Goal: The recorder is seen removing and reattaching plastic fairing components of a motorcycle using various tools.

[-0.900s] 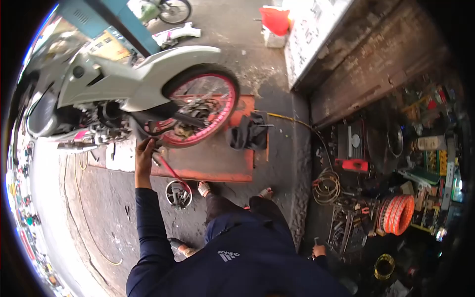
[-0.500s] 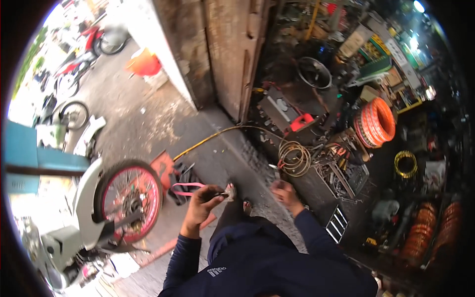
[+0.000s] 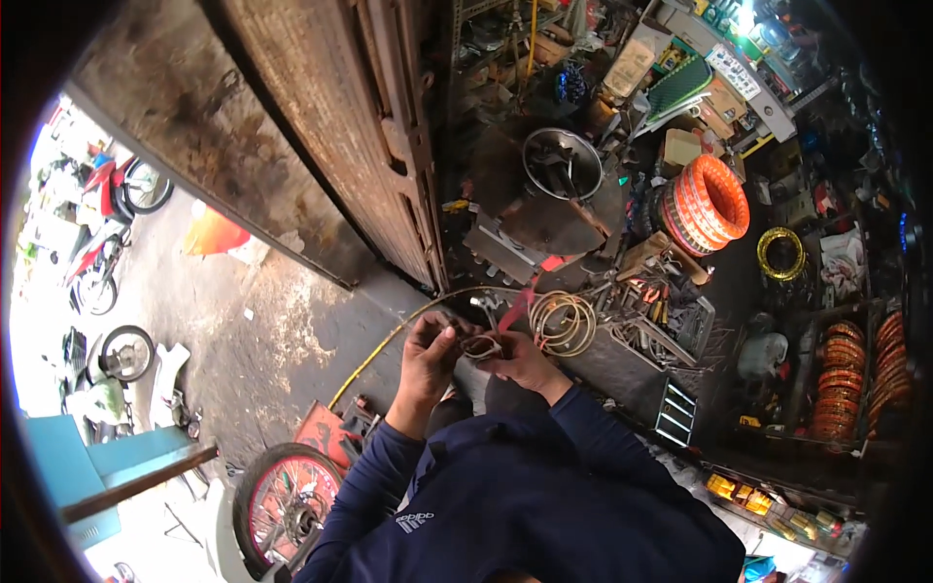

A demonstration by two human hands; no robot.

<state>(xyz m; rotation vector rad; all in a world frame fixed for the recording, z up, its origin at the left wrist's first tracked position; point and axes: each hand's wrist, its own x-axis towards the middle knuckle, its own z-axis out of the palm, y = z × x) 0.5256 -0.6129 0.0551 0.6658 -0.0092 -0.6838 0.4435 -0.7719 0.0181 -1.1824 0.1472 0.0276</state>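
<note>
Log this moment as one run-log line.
left hand: holds small metal part | right hand: same part | red-rimmed wheel: lower left

Both hands on perhaps a small tool

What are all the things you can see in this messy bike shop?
Small metal part: one, dark, held between both hands.
Coiled hose: one, pale yellow, on the floor right of the hands.
Stack of rims: one, orange, upper right.
Ring: one, yellow, right of the orange stack.
Metal door: one, rusty brown, top centre.
Wheel: one, red rim, bottom left.
Parked motorbikes: several, far left, outside.
Left hand: on the part.
Right hand: on the part.
</note>
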